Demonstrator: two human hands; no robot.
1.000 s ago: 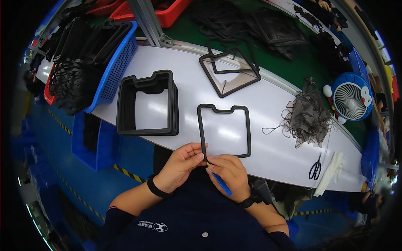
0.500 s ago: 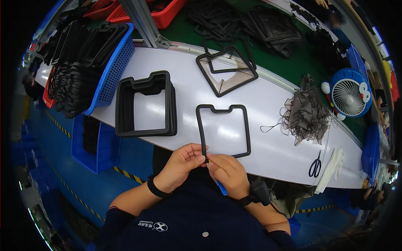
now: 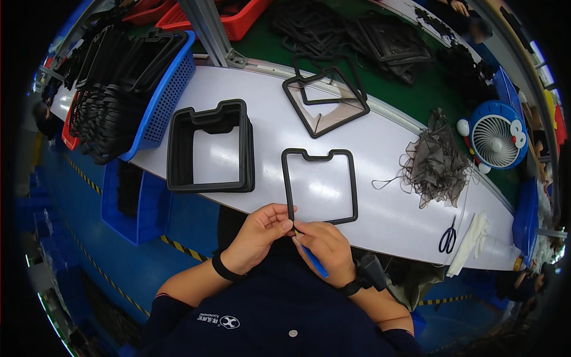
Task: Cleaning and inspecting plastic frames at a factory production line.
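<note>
A black four-sided frame (image 3: 355, 189) with a notch in its far side lies over the near edge of the white table. My left hand (image 3: 257, 235) pinches its near left corner between thumb and fingers. Close against that corner, my right hand (image 3: 331, 250) is closed round a slim tool with a blue handle (image 3: 314, 260) and a yellow part near its tip. The tip is hidden at the fingers, so its exact kind does not show. Left of the frame stands a neat stack of similar black frames (image 3: 248, 152). Beyond it lies a frame with sheer mesh (image 3: 342, 123).
A crumpled heap of dark mesh (image 3: 437, 163) sits to the right, near scissors (image 3: 448, 239), a white glove (image 3: 471, 244) and a blue fan (image 3: 498, 137). At left, a blue basket (image 3: 159, 104) holds many frames, above a blue bin (image 3: 156, 217). A metal post (image 3: 205, 30) rises behind.
More of the blue handle shows below my right hand, which has tilted slightly. My left hand keeps its pinch on the frame's corner. The whole view has shifted a little.
</note>
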